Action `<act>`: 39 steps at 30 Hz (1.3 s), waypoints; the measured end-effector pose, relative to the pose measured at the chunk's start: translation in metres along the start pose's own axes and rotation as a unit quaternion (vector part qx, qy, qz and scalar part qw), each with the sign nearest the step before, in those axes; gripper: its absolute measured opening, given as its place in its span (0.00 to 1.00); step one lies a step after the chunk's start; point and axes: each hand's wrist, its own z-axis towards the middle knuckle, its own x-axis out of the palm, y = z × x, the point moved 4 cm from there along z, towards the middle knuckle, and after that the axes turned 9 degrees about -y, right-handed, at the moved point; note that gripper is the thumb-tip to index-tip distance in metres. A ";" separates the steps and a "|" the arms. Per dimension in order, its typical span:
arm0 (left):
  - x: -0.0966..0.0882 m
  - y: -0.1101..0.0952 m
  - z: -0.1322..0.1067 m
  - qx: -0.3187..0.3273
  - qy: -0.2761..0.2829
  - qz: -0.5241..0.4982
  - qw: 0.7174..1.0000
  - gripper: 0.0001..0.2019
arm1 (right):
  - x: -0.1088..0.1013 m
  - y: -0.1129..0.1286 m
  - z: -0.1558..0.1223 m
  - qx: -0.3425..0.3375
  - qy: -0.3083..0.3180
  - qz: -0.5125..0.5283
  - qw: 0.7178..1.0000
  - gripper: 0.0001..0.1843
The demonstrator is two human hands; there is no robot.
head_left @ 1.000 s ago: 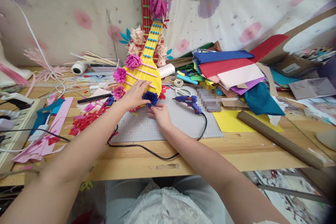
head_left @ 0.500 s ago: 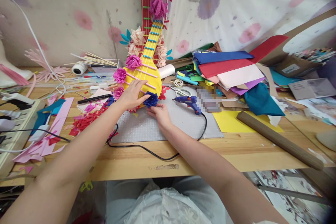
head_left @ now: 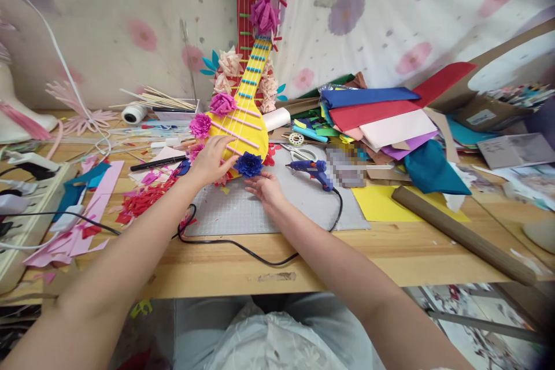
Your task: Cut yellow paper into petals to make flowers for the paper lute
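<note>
A yellow pear-shaped model lute (head_left: pixel 243 129), with teal frets and pink strips, leans upright against a red stringed model (head_left: pixel 245 23). At its lower edge sits a dark blue paper flower (head_left: pixel 249 165). My left hand (head_left: pixel 211 162) lies over the lower left of the yellow body, fingers spread, thumb reaching toward the blue flower. Just below and right of that flower is my right hand (head_left: pixel 266 188), its fingers loosely apart and holding nothing. Magenta and pink paper flowers (head_left: pixel 222 104) run along the lute's left side. Whether my left fingertips press on the body I cannot tell.
A blue glue gun (head_left: pixel 310 170) lies on the grey cutting mat (head_left: pixel 229 214), its black cord looping toward me. Scissors (head_left: pixel 302 153) are behind it. Coloured paper (head_left: pixel 368 110) is piled right, near a brown cardboard tube (head_left: pixel 462 234). Red shreds (head_left: pixel 145 199) and a power strip (head_left: pixel 32 225) lie left.
My right hand has drawn slightly away from the blue flower, down and right. The left hand has shifted a little left and down, so more of the flower shows. The camera view moved slightly.
</note>
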 end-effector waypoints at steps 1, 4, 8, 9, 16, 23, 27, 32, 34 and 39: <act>-0.001 0.001 0.000 -0.006 -0.008 0.004 1.000 0.20 | 0.000 0.000 0.000 0.000 0.002 0.000 1.000 0.24; -0.002 0.004 -0.002 -0.032 -0.027 0.022 0.999 0.18 | 0.000 0.000 0.002 -0.003 0.007 0.003 1.000 0.24; -0.002 0.005 -0.005 -0.044 -0.044 0.022 0.998 0.18 | -0.002 -0.001 0.003 0.000 -0.001 -0.001 1.000 0.24; -0.002 0.005 -0.006 -0.049 -0.054 0.021 0.997 0.18 | -0.002 -0.001 0.004 0.002 -0.002 -0.001 1.000 0.24; -0.004 0.020 -0.013 -0.213 -0.240 -0.078 0.944 0.13 | -0.004 0.001 0.002 0.013 0.009 -0.008 1.000 0.23; -0.023 0.052 -0.016 -0.454 -0.464 -0.298 0.699 0.05 | -0.035 0.019 -0.008 -0.071 0.048 -0.117 0.989 0.18; -0.046 0.075 -0.028 -0.492 -0.519 -0.296 0.633 0.03 | -0.056 0.035 -0.007 -0.155 0.100 -0.231 0.955 0.11; -0.032 0.048 -0.029 -0.374 -0.436 -0.171 0.801 0.09 | -0.062 0.052 -0.008 -0.261 0.145 -0.399 0.867 0.03; -0.010 0.023 -0.019 -0.281 -0.278 -0.145 0.907 0.14 | -0.057 0.062 -0.014 -0.312 0.145 -0.459 0.819 0.02; 0.003 -0.002 -0.016 -0.193 -0.196 -0.061 0.959 0.11 | -0.037 0.110 -0.014 -0.360 0.135 -0.542 0.748 0.06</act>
